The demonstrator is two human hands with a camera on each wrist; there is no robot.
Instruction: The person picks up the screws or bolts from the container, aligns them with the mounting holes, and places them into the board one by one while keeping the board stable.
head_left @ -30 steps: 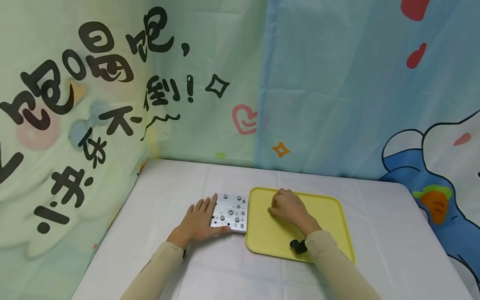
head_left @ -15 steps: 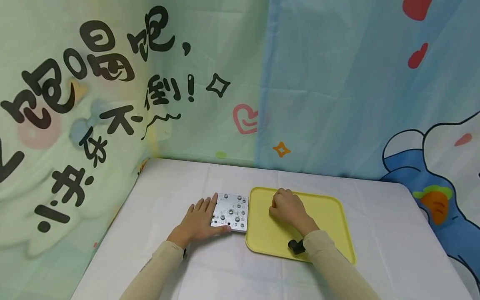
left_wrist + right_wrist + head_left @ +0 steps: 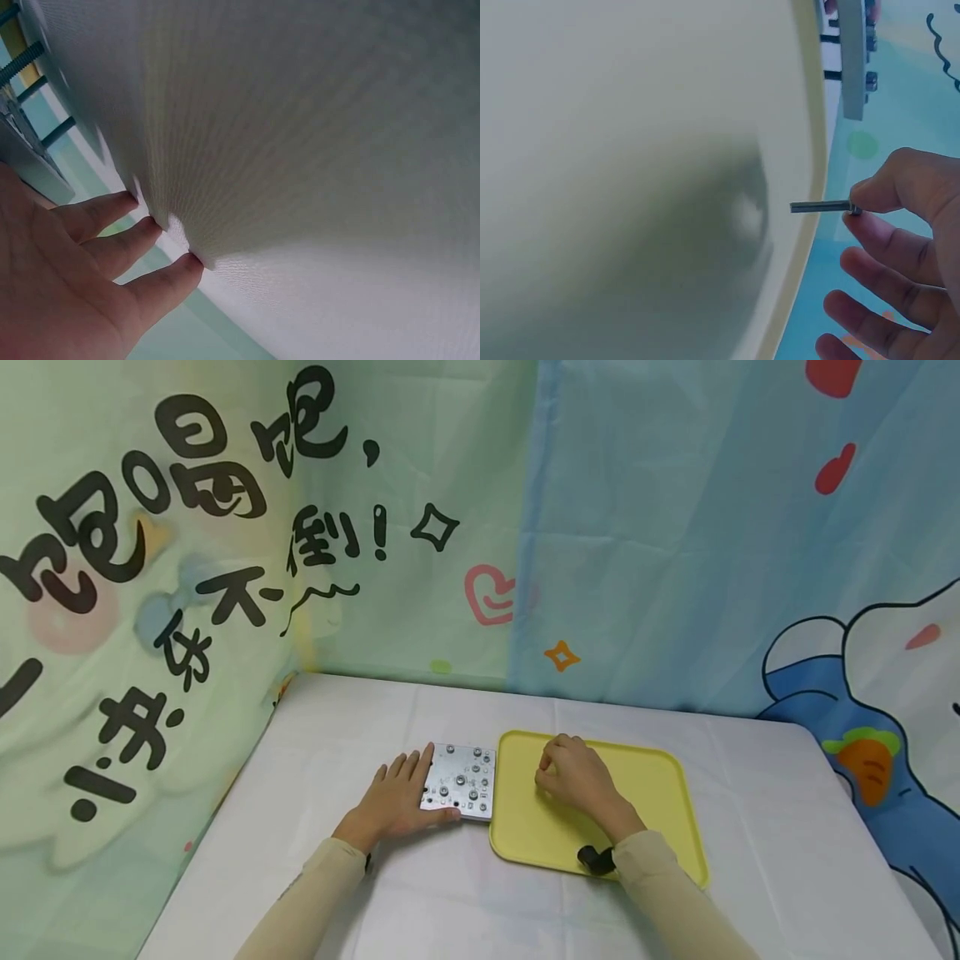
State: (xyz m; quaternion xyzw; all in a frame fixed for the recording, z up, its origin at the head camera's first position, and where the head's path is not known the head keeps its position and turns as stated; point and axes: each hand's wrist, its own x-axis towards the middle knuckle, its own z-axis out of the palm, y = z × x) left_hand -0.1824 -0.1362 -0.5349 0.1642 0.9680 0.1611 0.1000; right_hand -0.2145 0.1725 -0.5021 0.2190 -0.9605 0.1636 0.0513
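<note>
A silvery metal plate [image 3: 461, 781] studded with several bolts lies left of the yellow tray. My left hand [image 3: 393, 793] is at its left side, fingers spread, the thumb along the near edge. In the left wrist view, the fingertips [image 3: 191, 266] touch the white cloth and threaded bolt shanks [image 3: 22, 64] stick out under the plate. Over the tray, my right hand [image 3: 577, 777] pinches a small bolt [image 3: 821, 207] by its head between thumb and index finger. Its shank points down at the tray, the other fingers loosely bent. The head view hides this bolt.
The yellow tray [image 3: 525, 843] has a low raised rim and sits close against the plate's right side. A white cloth [image 3: 420, 893] covers the table. Printed fabric [image 3: 637, 568] hangs behind and to the left. A black wrist device [image 3: 596, 860] is on the right wrist.
My left hand and the plate hold still. My right hand stays over the tray, its fingers shifting slightly so that a gap shows by the thumb.
</note>
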